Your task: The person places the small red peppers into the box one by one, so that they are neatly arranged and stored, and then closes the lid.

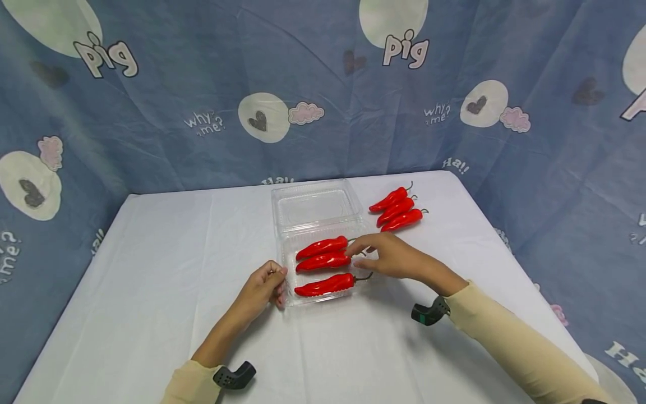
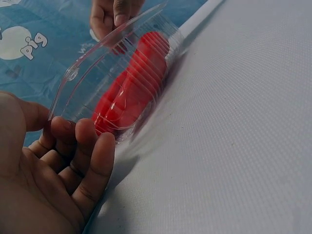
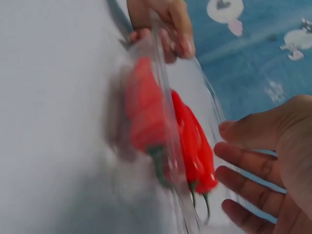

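Observation:
A clear plastic clamshell container [image 1: 289,283] lies on the table with its lid [image 1: 317,209] folded back. Three red chili peppers rest in its base: a front one [image 1: 325,285], a middle one [image 1: 322,262] and a back one [image 1: 321,247], stems to the right. My left hand [image 1: 263,287] pinches the base's left rim between thumb and fingers, as the left wrist view also shows. Over the right side of the base hovers my right hand [image 1: 391,256], close to the stems. Its fingers [image 3: 251,187] are spread apart and hold nothing.
Three more red chili peppers [image 1: 396,211] lie side by side on the white tablecloth [image 1: 151,264], right of the lid. A blue printed curtain [image 1: 313,67] hangs behind and beside the table.

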{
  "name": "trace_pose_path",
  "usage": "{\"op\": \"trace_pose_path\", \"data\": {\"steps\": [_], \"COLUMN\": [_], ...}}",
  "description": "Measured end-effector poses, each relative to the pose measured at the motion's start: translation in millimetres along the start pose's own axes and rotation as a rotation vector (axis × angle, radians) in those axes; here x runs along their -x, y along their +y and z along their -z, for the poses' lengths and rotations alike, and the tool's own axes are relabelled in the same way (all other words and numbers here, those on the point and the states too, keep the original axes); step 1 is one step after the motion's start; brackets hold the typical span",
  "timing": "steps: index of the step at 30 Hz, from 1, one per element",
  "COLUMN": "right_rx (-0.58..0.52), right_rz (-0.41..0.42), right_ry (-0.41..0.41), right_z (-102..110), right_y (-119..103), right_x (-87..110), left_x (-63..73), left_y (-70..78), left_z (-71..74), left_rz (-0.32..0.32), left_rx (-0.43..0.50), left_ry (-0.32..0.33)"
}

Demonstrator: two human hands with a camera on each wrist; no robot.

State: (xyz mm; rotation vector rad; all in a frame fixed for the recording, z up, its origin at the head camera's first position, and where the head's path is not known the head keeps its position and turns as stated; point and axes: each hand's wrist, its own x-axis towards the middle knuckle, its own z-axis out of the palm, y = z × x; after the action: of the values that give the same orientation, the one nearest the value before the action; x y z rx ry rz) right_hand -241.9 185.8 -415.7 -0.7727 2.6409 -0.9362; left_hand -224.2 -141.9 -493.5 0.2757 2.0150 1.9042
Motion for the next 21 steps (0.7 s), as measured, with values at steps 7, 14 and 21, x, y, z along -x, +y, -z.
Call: {"op": "trace_pose_path", "data": {"steps": [7, 14, 21], "right_rx": [0.013, 0.006, 0.063], "right_rz": [-0.081, -0.051, -0.052], "right_ry": [0.118, 0.217, 0.268], "right_z": [23, 38, 49], "right_y": [18, 48, 72], "right_x": [9.9, 13.8, 16.3], "left_x": [0.1, -0.7, -1.0], "left_y": [1.2, 0.0, 0.6], "left_z": [0.5, 0.5, -0.5], "left_rz": [-0.007, 0.0, 0.006], "left_rx": [0.001, -0.004, -0.015], "left_ry": [0.0, 0.004, 0.014]}}
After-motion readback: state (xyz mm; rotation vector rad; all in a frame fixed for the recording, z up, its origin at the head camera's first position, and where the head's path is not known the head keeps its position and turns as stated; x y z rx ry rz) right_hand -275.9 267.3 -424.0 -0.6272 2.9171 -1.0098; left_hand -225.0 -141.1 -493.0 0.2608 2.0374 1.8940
